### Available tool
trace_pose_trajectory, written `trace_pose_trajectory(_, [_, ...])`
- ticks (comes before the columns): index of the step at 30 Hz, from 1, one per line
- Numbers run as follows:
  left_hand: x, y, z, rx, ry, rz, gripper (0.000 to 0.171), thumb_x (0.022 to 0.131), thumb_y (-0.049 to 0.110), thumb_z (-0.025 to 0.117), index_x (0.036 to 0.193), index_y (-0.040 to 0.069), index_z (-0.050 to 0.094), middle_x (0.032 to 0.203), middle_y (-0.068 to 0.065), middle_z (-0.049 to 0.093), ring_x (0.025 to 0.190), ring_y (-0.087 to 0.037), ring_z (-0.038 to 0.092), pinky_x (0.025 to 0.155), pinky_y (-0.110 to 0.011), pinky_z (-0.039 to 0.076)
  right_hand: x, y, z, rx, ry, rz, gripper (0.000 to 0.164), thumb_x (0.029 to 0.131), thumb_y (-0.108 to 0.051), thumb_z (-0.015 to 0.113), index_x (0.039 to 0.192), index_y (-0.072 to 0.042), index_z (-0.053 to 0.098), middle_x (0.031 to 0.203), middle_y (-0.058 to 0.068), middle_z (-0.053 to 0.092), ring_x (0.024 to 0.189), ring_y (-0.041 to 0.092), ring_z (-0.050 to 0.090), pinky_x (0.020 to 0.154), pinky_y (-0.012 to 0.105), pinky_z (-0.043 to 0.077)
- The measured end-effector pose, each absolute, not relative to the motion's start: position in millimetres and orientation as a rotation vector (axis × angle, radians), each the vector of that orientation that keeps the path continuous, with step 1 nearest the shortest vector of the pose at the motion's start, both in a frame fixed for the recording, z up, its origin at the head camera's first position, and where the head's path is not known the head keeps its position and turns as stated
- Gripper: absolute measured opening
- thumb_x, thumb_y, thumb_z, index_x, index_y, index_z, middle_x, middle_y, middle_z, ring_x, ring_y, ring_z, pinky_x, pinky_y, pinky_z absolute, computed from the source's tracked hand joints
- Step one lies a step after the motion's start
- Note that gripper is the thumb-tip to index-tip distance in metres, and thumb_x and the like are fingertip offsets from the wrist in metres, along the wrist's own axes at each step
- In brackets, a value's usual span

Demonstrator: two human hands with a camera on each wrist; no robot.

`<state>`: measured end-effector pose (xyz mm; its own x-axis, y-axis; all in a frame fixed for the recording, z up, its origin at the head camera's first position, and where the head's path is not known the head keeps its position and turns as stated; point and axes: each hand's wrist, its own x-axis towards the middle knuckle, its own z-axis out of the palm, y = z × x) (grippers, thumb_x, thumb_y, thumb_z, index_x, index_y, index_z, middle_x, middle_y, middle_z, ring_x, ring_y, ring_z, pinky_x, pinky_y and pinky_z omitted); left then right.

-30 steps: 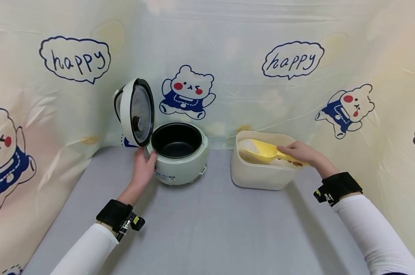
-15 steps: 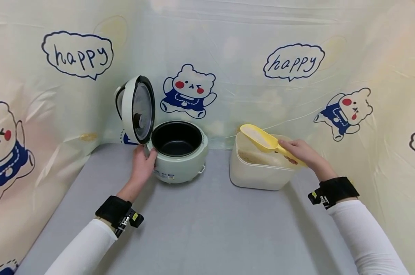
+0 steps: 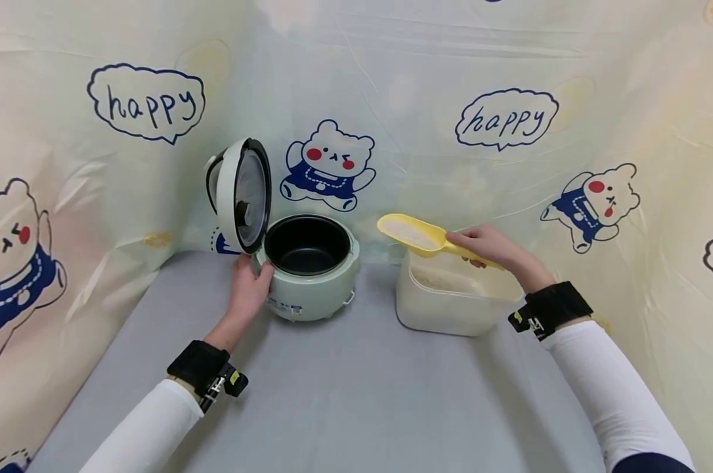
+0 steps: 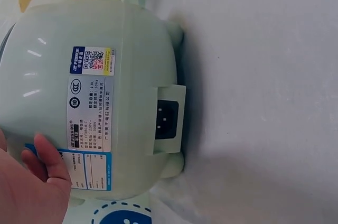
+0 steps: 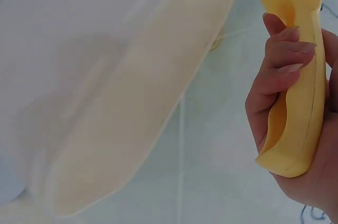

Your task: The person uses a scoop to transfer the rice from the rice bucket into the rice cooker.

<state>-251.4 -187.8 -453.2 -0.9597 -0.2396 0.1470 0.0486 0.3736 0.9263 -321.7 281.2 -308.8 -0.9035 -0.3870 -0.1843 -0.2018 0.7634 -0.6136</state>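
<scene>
A pale green rice cooker (image 3: 315,295) stands on the table, its lid (image 3: 253,197) raised on the left and its black inner pot (image 3: 306,264) bare inside. My left hand (image 3: 250,292) holds the cooker's side below the hinge; bent fingers (image 4: 50,158) lie against the labelled body in the left wrist view. With my right hand (image 3: 491,244) I grip a yellow scoop (image 3: 436,247) by its handle, the fingers wrapped round it. White rice-like grain fills the scoop's bowl, which is raised over the left end of a cream bin (image 3: 445,314). More pale grain lies in the bin.
The grey tabletop (image 3: 356,394) spreads in front of the cooker and bin, with a gap between the two. Behind them hangs a patterned cloth (image 3: 415,79) with bears and "happy" bubbles. The cooker's power socket (image 4: 167,120) faces the left wrist camera.
My right hand has lifted the loaded scoop out of the bin and carried it left, past the bin's left rim. The left hand has stayed on the cooker.
</scene>
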Motion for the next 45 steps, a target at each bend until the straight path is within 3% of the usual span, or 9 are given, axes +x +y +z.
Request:
trace_pose_trajectory(6, [-252.7, -185.8, -455.1, 0.177, -2.362, -1.627, 0.05, 0.105, 0.02, 0.046, 0.146, -0.006, 0.035, 0.141, -0.031, 0.034, 0.101, -0.033, 0.053, 0.067, -0.023, 0.05, -331.0, 242.1, -292.4, -0.527, 2.584, -0.84, 0.044, 0.104, -0.048, 0.059, 0.106, -0.007, 0.072, 0.07, 0.004, 0.047, 0.057, 0.021, 0.046, 0.057, 0.031, 0.038])
trace_pose_trajectory(12, [-251.2, -185.6, -452.6, 0.2, -2.367, -1.634, 0.055, 0.105, 0.024, 0.043, 0.15, -0.005, 0.031, 0.144, -0.031, 0.031, 0.124, -0.04, 0.043, 0.086, -0.041, 0.049, -337.4, 204.0, -278.0, -0.516, 2.62, -0.704, 0.041, 0.102, -0.05, 0.062, 0.097, -0.01, 0.072, 0.071, 0.004, 0.052, 0.06, 0.022, 0.05, 0.06, 0.031, 0.038])
trace_pose_trajectory(18, [-250.9, -186.2, -454.4, 0.203, -2.356, -1.63, 0.055, 0.105, 0.023, 0.044, 0.148, -0.007, 0.032, 0.144, -0.032, 0.031, 0.128, -0.043, 0.039, 0.097, -0.051, 0.044, -342.9, 175.3, -264.9, -0.566, 2.669, -0.571, 0.038, 0.102, -0.045, 0.064, 0.093, -0.009, 0.074, 0.069, 0.003, 0.052, 0.056, 0.021, 0.049, 0.056, 0.031, 0.038])
trace_pose_trajectory(27, [-253.6, -184.2, -455.7, 0.162, -2.322, -1.602, 0.052, 0.102, 0.017, 0.047, 0.144, -0.012, 0.036, 0.142, -0.034, 0.037, 0.129, -0.039, 0.035, 0.113, -0.052, 0.031, -345.1, 145.4, -250.1, -0.634, 2.694, -0.434, 0.035, 0.1, -0.041, 0.067, 0.091, -0.008, 0.073, 0.071, 0.005, 0.057, 0.055, 0.021, 0.05, 0.057, 0.033, 0.043])
trace_pose_trajectory(40, [-252.5, -181.7, -453.9, 0.157, -2.303, -1.611, 0.054, 0.101, 0.015, 0.047, 0.147, -0.011, 0.035, 0.146, -0.034, 0.036, 0.132, -0.038, 0.035, 0.116, -0.053, 0.029, -342.1, 120.0, -243.3, -0.638, 2.725, -0.299, 0.034, 0.1, -0.039, 0.07, 0.105, -0.007, 0.076, 0.081, 0.006, 0.06, 0.06, 0.024, 0.054, 0.061, 0.034, 0.047])
trace_pose_trajectory(45, [-251.9, -181.7, -452.7, 0.173, -2.31, -1.621, 0.054, 0.102, 0.016, 0.046, 0.147, -0.011, 0.034, 0.146, -0.034, 0.034, 0.132, -0.039, 0.034, 0.116, -0.052, 0.029, -339.9, 112.8, -243.0, -0.647, 2.767, -0.254, 0.031, 0.099, -0.039, 0.07, 0.102, -0.009, 0.076, 0.084, 0.006, 0.063, 0.066, 0.027, 0.059, 0.06, 0.031, 0.047])
